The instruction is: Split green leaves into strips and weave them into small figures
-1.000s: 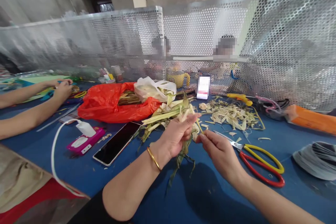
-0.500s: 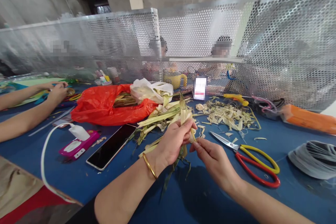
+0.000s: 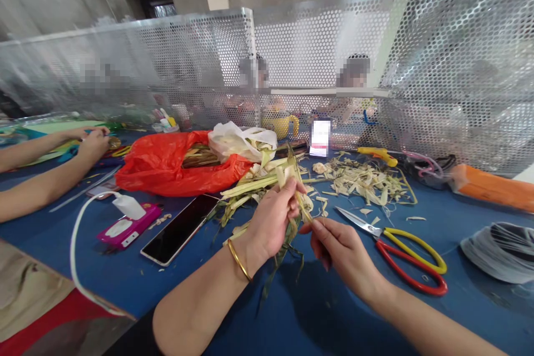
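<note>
My left hand [image 3: 271, 219], below a gold bangle [image 3: 239, 260], is closed around a bundle of dried, pale green-yellow leaf strips [image 3: 287, 169]. Dark, ragged leaf ends hang out beneath the fist. Just to its right, my right hand [image 3: 337, 239] pinches the lower end of a narrow leaf strip [image 3: 306, 212] between thumb and forefinger. Behind the hands lies a pile of similar long leaf strips [image 3: 250, 186]. Scissors [image 3: 387, 239] with one yellow and one red handle rest open on the blue table [image 3: 334, 311], right of my right hand.
Leaf scraps [image 3: 362, 181] are strewn beyond the scissors. A red plastic bag [image 3: 162, 169], a black phone [image 3: 181, 228] and a pink power adapter [image 3: 129, 226] lie left. At right are a thread spool [image 3: 500, 250] and an orange packet [image 3: 492, 184]. A co-worker's arms [image 3: 54, 172] reach in.
My right hand has drawn slightly right and down from the left, pulling the strip's end outward. The left hand keeps its grip on the bundle. The view has shifted slightly.
</note>
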Tool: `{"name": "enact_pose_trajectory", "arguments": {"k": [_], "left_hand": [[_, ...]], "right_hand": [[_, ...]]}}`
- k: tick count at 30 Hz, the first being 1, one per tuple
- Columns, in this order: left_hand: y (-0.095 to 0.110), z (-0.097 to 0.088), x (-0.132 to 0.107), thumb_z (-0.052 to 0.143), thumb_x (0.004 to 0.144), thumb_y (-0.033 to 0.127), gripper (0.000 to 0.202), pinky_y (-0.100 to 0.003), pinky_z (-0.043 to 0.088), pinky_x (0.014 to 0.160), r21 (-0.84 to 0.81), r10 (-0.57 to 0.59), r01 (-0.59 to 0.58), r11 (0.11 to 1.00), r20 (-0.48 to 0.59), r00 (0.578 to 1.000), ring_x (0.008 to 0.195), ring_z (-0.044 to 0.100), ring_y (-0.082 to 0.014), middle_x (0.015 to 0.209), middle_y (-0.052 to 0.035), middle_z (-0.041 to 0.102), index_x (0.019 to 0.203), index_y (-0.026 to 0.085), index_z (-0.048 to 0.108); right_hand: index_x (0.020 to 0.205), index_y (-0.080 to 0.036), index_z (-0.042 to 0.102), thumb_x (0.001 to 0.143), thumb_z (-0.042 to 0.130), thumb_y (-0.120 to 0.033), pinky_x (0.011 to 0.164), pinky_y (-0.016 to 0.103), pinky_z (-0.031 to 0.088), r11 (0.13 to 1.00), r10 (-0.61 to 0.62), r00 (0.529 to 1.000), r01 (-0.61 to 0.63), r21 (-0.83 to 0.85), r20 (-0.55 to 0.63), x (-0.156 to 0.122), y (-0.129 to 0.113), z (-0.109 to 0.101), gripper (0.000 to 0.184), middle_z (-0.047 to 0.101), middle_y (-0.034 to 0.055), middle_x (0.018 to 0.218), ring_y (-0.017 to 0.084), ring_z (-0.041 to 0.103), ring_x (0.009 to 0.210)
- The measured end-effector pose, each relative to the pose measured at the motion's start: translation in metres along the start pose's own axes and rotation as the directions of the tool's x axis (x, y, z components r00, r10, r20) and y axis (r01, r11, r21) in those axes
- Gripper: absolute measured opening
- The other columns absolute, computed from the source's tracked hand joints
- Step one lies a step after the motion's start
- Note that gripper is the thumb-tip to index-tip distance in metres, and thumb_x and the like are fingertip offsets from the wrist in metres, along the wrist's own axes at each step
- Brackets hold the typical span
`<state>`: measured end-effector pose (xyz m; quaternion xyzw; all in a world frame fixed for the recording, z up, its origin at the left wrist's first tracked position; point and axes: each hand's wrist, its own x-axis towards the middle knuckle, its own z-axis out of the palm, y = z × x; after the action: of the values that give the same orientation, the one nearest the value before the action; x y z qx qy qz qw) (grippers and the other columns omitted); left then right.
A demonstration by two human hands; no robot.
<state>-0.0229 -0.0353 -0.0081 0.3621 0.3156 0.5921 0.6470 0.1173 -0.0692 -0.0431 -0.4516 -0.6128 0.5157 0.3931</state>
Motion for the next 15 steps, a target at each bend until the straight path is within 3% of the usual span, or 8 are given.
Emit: {"name": "enact_pose_trajectory", "arguments": {"k": [3,5,9,12,15], "left_hand": [[0.004,-0.005,0.008,0.063,0.084,0.032,0.024,-0.016,0.033,0.047,-0.116,0.041,-0.056,0.992,-0.133,0.99,0.054,0.041,-0.0055,0.068,0.0011,0.049,0.07,0.014,0.059],[0.008,-0.009,0.012,0.06,0.086,0.027,0.022,-0.016,0.039,0.05,-0.192,0.006,-0.043,0.98,-0.193,0.981,0.058,0.048,-0.0066,0.071,0.0002,0.053,0.068,0.015,0.056],[0.018,-0.015,0.018,0.051,0.091,0.019,0.025,-0.026,0.051,0.069,-0.35,-0.084,0.003,0.937,-0.215,0.973,0.067,0.059,-0.0109,0.069,-0.0002,0.056,0.066,0.016,0.05],[0.025,-0.021,0.022,0.042,0.095,0.016,0.029,-0.023,0.05,0.061,-0.472,-0.095,0.014,0.881,-0.15,0.984,0.048,0.047,-0.0058,0.055,0.0059,0.044,0.067,0.016,0.046],[0.027,-0.027,0.025,0.038,0.097,0.016,0.031,-0.016,0.032,0.041,-0.505,-0.076,0.004,0.863,-0.123,0.989,0.036,0.029,-0.0033,0.049,0.0093,0.028,0.065,0.017,0.042]], "right_hand": [[0.082,-0.016,0.063,0.086,0.048,-0.061,0.04,0.022,0.029,0.996,0.06,0.998,-0.062,0.066,0.018,0.003,-0.006,-0.006,0.048,0.046,-0.0058,0.05,0.008,0.04,0.038],[0.075,-0.016,0.062,0.084,0.051,-0.06,0.04,0.021,0.028,0.994,0.081,0.996,-0.083,0.072,0.031,0.005,-0.008,-0.011,0.046,0.041,-0.0075,0.045,0.008,0.038,0.037],[0.071,-0.016,0.06,0.084,0.053,-0.056,0.041,0.022,0.028,0.988,0.112,0.992,-0.117,0.105,0.053,0.009,-0.007,-0.018,0.042,0.038,-0.0082,0.046,0.007,0.037,0.037],[0.068,-0.017,0.057,0.083,0.055,-0.054,0.041,0.021,0.025,0.978,0.147,0.987,-0.154,0.142,0.061,0.01,-0.005,-0.019,0.04,0.036,-0.0087,0.047,0.006,0.035,0.038],[0.067,-0.017,0.055,0.084,0.055,-0.051,0.041,0.021,0.022,0.97,0.169,0.983,-0.178,0.165,0.066,0.01,-0.004,-0.02,0.038,0.033,-0.0097,0.046,0.006,0.033,0.037]]}}
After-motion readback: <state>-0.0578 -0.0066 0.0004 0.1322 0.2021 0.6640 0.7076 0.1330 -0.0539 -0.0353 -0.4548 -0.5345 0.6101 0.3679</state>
